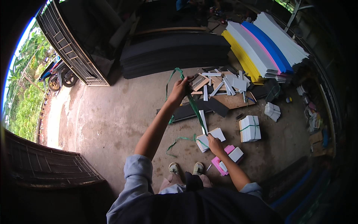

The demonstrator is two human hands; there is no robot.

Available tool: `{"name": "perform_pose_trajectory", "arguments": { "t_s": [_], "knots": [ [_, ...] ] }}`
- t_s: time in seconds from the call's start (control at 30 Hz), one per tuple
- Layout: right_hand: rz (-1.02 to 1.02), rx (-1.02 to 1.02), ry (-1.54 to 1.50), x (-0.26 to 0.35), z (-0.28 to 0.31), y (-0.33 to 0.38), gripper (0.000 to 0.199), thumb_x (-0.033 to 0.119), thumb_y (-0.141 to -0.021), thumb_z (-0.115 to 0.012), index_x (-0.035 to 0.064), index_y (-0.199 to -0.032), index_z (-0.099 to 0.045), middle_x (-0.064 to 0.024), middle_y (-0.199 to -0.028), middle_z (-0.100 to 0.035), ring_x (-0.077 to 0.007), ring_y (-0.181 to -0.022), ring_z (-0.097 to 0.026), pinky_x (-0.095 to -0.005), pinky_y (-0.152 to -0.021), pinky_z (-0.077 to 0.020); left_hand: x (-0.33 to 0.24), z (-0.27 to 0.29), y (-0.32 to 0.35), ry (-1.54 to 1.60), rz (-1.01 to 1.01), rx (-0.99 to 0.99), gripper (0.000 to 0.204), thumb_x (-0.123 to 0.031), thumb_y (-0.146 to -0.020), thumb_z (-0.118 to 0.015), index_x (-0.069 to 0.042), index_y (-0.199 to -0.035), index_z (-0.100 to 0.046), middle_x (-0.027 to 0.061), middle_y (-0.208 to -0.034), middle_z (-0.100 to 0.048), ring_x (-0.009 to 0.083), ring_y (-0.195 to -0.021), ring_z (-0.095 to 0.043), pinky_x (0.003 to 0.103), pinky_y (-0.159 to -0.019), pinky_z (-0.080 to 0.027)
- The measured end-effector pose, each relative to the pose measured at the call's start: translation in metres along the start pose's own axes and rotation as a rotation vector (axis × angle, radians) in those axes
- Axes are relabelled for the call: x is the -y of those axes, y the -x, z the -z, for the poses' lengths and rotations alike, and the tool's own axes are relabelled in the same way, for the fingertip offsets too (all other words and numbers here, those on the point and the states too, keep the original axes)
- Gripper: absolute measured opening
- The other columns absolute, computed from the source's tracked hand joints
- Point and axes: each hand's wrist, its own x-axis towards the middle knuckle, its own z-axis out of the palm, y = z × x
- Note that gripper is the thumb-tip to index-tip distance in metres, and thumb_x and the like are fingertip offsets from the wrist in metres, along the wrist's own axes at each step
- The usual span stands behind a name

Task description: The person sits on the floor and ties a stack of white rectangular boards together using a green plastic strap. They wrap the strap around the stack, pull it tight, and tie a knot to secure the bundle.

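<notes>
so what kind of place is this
Probably a small open-sided workshop for cutting and bundling sheet material: a bare concrete floor, big stacks of coloured sheets, and the left hand and right hand tying a small white stack with green strap.

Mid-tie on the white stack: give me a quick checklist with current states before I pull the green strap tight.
1. Left hand grips green strap, raised: ok.
2. Right hand presses on white stack: ok.
3. Strap taut between the hands: ok.
4. Strap fully around the stack, underside included: cannot tell.
5. Loose strap tail lies on the floor clear of the shoes: ok.
6. Stack edges squared: not ok, the top sheets look fanned.
</notes>
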Motion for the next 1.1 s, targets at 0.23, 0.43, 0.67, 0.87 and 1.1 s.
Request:
{"name": "perform_pose_trajectory", "arguments": {
  "t_s": [0.23, 0.43, 0.67, 0.87, 1.1],
  "knots": [
    [-0.027, 0.376, 0.134, -0.032, -0.019, -0.012, 0.031, 0.006, -0.079, -0.046, 0.0022, -0.110, -0.049, -0.0207, -0.107, -0.053, -0.0353, -0.103, -0.049, -0.0363, -0.082, -0.0424, -0.016, -0.005, 0.031, -0.126, -0.147, 0.136, 0.041, -0.038, -0.095, -0.027, -0.006, -0.092, -0.051, -0.0077, -0.056, -0.024, 0.0035, -0.047, -0.023, 0.021, -0.043, -0.019],
    [0.041, 0.726, -1.885, 0.114, 0.110, -0.093, 0.050, 0.038, -0.090, -0.039, -0.0012, -0.121, -0.039, -0.0177, -0.113, -0.051, -0.0267, -0.105, -0.050, -0.0336, -0.093, -0.0367, 0.030, -0.008, 0.102, -0.555, 0.145, 0.394, 0.047, -0.041, -0.093, -0.031, -0.005, -0.073, -0.052, -0.0037, -0.060, -0.035, 0.0069, -0.054, -0.031, 0.022, -0.050, -0.026],
    [0.122, 0.036, -1.749, 0.123, 0.180, -0.161, 0.021, 0.019, -0.089, -0.046, 0.0026, -0.102, -0.051, -0.0026, -0.073, -0.047, -0.0121, -0.060, -0.045, -0.0309, -0.066, -0.0450, 0.113, 0.088, 0.138, -1.122, 0.441, 0.346, 0.047, -0.040, -0.091, -0.035, -0.004, -0.078, -0.063, 0.0085, -0.069, -0.059, 0.0198, -0.063, -0.054, 0.033, -0.066, -0.042],
    [0.158, -0.128, -1.431, 0.153, 0.180, -0.125, 0.022, 0.027, -0.093, -0.040, 0.0074, -0.093, -0.050, 0.0053, -0.057, -0.031, -0.0019, -0.045, -0.026, -0.0180, -0.042, -0.0246, 0.111, 0.113, 0.140, -1.394, 0.367, 0.394, 0.051, -0.044, -0.087, -0.044, -0.007, -0.122, -0.046, 0.0134, -0.110, -0.055, 0.0233, -0.104, -0.051, 0.034, -0.090, -0.040],
    [0.111, -0.065, -1.138, 0.143, 0.112, -0.056, 0.023, 0.029, -0.093, -0.039, 0.0088, -0.093, -0.049, 0.0049, -0.055, -0.034, -0.0028, -0.044, -0.030, -0.0195, -0.040, -0.0245, -0.018, -0.031, 0.074, -0.313, -0.111, 0.174, 0.044, -0.024, -0.085, -0.056, 0.002, -0.120, -0.045, 0.0131, -0.115, -0.052, 0.0175, -0.107, -0.048, 0.030, -0.089, -0.040]
  ]
}}
